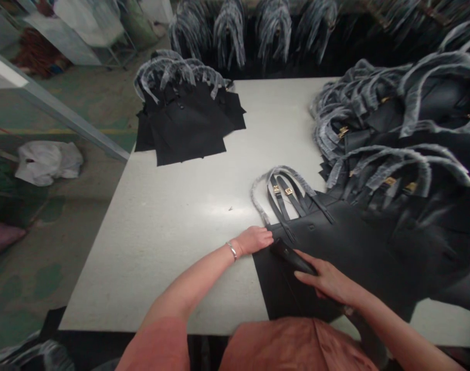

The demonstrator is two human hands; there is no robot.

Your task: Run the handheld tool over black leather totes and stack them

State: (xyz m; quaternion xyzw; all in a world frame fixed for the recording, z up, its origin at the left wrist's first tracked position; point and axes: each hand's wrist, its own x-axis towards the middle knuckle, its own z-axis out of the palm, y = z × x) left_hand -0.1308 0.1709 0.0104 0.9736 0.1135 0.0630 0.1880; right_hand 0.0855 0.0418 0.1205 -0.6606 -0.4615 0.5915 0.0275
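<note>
A black leather bag panel (pixel 350 232) lies flat before me, its wrapped handle (pixel 259 202) and gold-buckled straps (pixel 281 198) pointing away from me. My left hand (pixel 254 240) is closed at the panel's upper left corner, fingers bent over the edge. In my right hand (pixel 329 279) is a long black handheld tool (pixel 296 257), its exact kind unclear. The tool's front end rests at or just above the panel, close to my left fingertips. Part of its rear is hidden behind my right hand and forearm.
Black bag pieces with plastic-wrapped handles (pixel 192 116) lie at the table's (pixel 157 242) far left. A larger heap of similar pieces (pixel 377 123) covers the right side. Beyond the far edge hang several bundles of wrapped handles (pixel 275 31). A metal post (pixel 72 113) stands at left.
</note>
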